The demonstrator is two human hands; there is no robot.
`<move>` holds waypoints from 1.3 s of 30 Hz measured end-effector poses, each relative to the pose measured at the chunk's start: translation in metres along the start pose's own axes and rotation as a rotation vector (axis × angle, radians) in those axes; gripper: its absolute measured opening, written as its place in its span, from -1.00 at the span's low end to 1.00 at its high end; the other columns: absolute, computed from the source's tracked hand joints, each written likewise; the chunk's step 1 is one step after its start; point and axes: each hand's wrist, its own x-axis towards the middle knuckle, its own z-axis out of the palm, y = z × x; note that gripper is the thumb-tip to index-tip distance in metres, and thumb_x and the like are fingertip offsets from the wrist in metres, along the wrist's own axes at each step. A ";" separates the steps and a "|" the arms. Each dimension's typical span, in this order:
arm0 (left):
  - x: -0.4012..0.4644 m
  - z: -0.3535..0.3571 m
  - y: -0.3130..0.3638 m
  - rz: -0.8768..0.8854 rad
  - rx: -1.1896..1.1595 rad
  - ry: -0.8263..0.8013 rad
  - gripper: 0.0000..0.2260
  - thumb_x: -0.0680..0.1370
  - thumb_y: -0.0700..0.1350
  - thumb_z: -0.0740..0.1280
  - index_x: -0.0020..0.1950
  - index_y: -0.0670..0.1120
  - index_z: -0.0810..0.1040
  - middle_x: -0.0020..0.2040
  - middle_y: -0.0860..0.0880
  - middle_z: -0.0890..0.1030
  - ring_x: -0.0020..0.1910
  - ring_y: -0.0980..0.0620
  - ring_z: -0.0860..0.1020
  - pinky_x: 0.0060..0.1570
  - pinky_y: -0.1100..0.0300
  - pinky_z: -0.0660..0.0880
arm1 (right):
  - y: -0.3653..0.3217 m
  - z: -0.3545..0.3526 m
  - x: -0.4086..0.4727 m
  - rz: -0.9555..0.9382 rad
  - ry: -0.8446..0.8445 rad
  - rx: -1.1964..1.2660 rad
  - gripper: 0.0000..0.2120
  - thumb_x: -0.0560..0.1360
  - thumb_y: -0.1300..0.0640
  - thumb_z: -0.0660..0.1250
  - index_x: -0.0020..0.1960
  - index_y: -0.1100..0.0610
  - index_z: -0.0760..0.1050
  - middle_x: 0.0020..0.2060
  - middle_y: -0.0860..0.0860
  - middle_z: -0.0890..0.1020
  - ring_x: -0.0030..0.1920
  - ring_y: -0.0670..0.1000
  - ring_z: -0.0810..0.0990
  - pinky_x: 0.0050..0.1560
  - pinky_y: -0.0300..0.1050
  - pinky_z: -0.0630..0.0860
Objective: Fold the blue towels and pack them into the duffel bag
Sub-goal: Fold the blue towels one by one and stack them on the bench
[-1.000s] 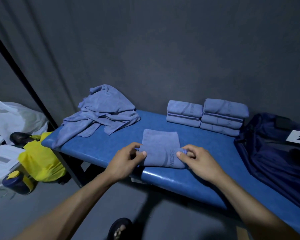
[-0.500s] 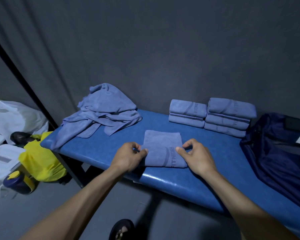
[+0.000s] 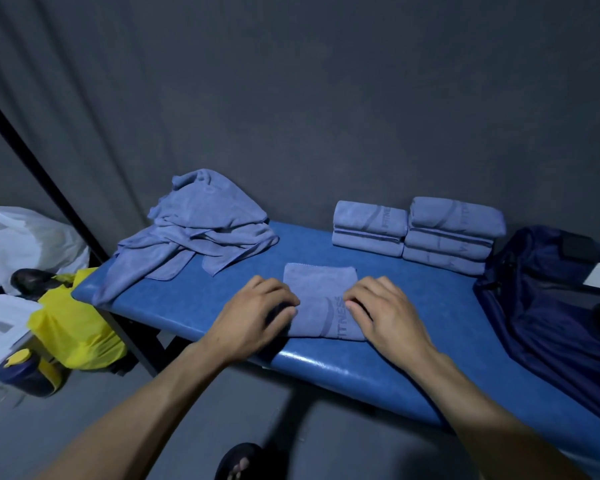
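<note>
Folding step: your left hand (image 3: pixel 253 317) and right hand (image 3: pixel 383 315) grip, fingers curled, the side edges of the small folded blue microfibre towel (image 3: pixel 321 303) at frame centre on the blue padded bench (image 3: pixel 378 372). Next, probably stack it with the folded towel stacks (image 3: pixel 416 233) upper right.

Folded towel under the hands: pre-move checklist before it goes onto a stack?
1. Both hands on the towel: left hand and right hand grip its side edges. Ok.
2. Fold square and flat: ok.
3. Towel fully on the bench: ok, though close to the near edge.
4. Stacks upright: ok; two on the left one, three on the right one.
5. Bag open for packing: cannot tell.
6. Pile unfolded: not ok, more to fold.
</note>
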 end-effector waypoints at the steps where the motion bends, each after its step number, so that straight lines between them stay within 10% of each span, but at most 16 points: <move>1: -0.003 -0.004 -0.002 0.025 0.003 -0.049 -0.70 0.62 0.21 0.28 0.22 0.07 0.61 0.19 0.19 0.56 0.12 0.05 0.46 0.15 0.11 0.48 | 0.004 -0.002 -0.001 -0.033 -0.045 0.001 -0.79 0.64 -0.07 0.22 0.04 0.01 0.57 -0.04 -0.13 0.57 -0.05 0.03 0.47 -0.06 0.07 0.51; 7: -0.007 -0.010 -0.013 0.075 0.064 -0.168 -0.52 0.58 0.24 0.32 0.45 0.09 0.45 0.34 0.17 0.49 0.26 0.06 0.45 0.29 0.14 0.43 | 0.017 -0.018 -0.009 -0.062 -0.260 -0.033 -0.45 0.48 -0.29 0.32 0.38 -0.06 0.50 0.24 -0.19 0.55 0.22 -0.08 0.44 0.14 -0.16 0.32; 21: 0.014 -0.007 0.004 -0.430 -0.378 -0.112 -0.45 0.50 0.40 0.19 -0.23 -0.11 0.40 -0.37 0.10 0.41 -0.34 0.14 0.38 -0.25 0.02 0.39 | 0.006 -0.031 0.003 0.433 -0.284 0.406 -0.57 0.56 -0.33 0.22 -0.13 0.05 0.47 -0.38 0.03 0.51 -0.34 -0.10 0.41 -0.19 0.04 0.45; 34: 0.049 0.004 0.001 -0.578 -0.182 -0.235 -0.70 0.68 0.11 0.21 0.23 -0.06 0.55 0.10 -0.05 0.63 0.09 -0.06 0.55 -0.02 0.12 0.40 | 0.011 -0.002 0.032 0.781 -0.237 0.145 -0.55 0.47 -0.42 0.26 -0.12 -0.03 0.50 -0.16 -0.10 0.64 -0.07 0.08 0.62 -0.07 -0.06 0.55; 39: 0.058 0.004 -0.001 -0.610 -0.222 -0.309 -0.73 0.69 0.11 0.17 0.05 -0.06 0.51 0.05 -0.05 0.59 0.03 -0.05 0.54 -0.06 0.09 0.39 | 0.005 -0.002 0.033 0.785 -0.242 0.130 -0.59 0.52 -0.38 0.24 -0.02 -0.04 0.53 -0.12 -0.08 0.62 -0.07 0.09 0.57 -0.11 -0.07 0.48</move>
